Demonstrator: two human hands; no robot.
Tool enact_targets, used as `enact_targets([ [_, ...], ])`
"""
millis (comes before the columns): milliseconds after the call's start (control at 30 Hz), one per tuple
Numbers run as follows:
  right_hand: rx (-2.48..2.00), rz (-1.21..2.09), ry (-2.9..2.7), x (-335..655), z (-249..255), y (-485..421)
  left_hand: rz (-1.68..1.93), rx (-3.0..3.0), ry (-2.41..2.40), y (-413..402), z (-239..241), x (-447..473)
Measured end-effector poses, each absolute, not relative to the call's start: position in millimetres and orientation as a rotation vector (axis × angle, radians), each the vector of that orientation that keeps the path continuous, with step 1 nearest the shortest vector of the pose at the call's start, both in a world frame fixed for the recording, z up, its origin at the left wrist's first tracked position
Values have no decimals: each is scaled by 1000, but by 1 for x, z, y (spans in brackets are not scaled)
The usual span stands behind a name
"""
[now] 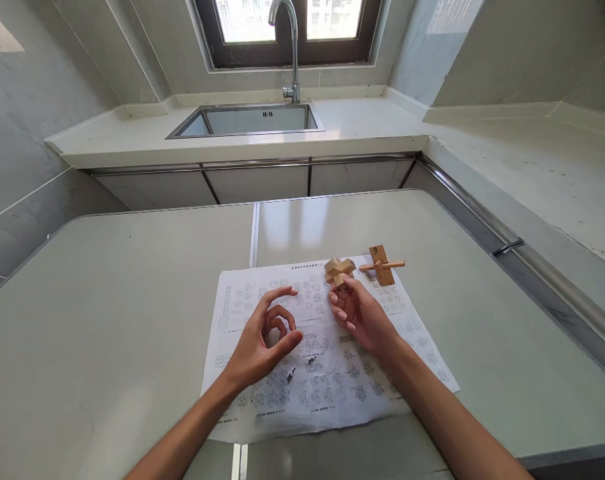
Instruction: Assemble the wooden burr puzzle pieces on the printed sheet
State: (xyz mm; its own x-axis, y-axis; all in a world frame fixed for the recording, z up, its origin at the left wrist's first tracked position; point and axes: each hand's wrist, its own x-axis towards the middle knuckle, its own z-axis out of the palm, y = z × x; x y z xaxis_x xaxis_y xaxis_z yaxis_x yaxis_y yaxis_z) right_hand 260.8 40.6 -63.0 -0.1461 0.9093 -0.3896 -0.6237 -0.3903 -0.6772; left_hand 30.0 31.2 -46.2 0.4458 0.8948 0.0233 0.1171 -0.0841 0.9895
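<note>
Over the upper middle of a printed instruction sheet [277, 417], my right hand [360, 312] pinches a wooden burr puzzle [339, 271], a star-like block of interlocked pieces. My left hand [266, 331] hovers above the sheet's left half, fingers curved and thumb apart, with nothing in it. Just right of the puzzle, a second wooden puzzle [381, 265] rests at the sheet's top edge. It has a flat square plate with a dark mark and a round stick passing crosswise. The sheet shows rows of small line drawings and has a couple of torn spots.
The sheet lies on a pale folding table [132, 320] with a white seam down its middle. Beyond the table are a counter [372, 123], a sink [257, 120], a curved faucet [293, 53] and a window [332, 20]. A metal rail [472, 193] runs along the right.
</note>
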Motion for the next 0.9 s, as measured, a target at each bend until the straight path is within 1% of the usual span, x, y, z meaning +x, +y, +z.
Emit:
enact_targets([
  [200, -888, 1717, -309, 269, -73, 48, 769, 1550, 954, 32, -44, 30],
  [400, -836, 1702, -315, 280, -80, 54, 769, 1579, 961, 32, -42, 30],
  [667, -823, 1751, -313, 279, -74, 53, 753, 1587, 971, 32, -41, 30],
  [900, -915, 1855, -543, 261, -64, 40, 741, 1601, 956, 33, -39, 32],
])
